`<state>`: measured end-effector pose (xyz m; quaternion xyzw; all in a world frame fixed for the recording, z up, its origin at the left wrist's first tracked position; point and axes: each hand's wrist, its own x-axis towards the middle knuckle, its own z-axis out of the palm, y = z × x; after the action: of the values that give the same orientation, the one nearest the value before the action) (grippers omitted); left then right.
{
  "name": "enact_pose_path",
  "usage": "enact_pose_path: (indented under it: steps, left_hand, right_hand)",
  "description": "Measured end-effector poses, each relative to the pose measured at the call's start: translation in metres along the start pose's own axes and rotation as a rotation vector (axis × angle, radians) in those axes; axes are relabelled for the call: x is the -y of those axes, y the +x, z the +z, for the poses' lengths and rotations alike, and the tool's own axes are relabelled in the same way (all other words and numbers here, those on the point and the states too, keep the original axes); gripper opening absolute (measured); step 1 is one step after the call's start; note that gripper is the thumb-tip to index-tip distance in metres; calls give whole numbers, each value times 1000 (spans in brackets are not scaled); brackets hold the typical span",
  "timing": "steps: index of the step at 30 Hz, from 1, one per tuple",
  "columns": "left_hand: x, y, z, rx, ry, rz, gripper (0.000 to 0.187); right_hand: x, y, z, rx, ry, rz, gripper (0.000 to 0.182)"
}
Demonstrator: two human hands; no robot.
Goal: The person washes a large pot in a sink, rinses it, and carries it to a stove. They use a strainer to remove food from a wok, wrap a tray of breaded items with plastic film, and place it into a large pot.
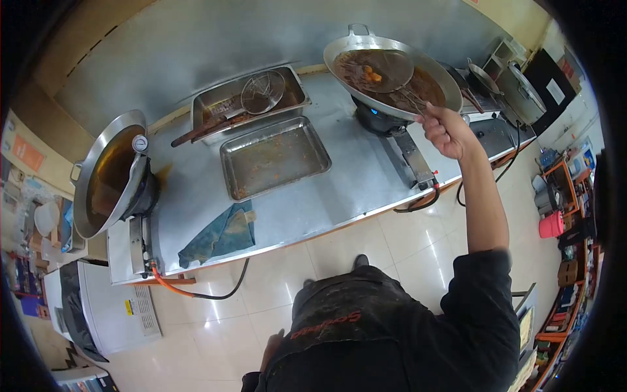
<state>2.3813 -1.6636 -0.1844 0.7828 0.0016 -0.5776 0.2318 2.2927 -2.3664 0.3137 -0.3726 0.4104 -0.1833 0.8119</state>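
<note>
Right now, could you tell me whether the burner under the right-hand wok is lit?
Lit. Blue flame shows at the burner just beneath the wok, where the right hand holds a skimmer over the oil.

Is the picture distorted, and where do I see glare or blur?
Head view: strong fisheye bending, so the steel counter edge curves and the corners go black; soft glare lies on the metal backsplash and floor tiles; the right hand holding the skimmer over the wok is sharp; shelves at the right edge look smeared.
</note>
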Motion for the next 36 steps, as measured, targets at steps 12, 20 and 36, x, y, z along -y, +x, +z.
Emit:
enact_pose_path:
  steps: [12,20,36]
  left_hand:
    - [48,-47,-16,-46,71,-21,67]
    - [-77,3,-25,-81,306,200,69]
    - [-517,-38,229,447,267,503,58]
  right_hand:
    - [-38,-31,2,-5,-141,-53,38]
    - [-46,-18,-13,134,157,15,37]
    - [-54,10,-49,493,385,42,21]
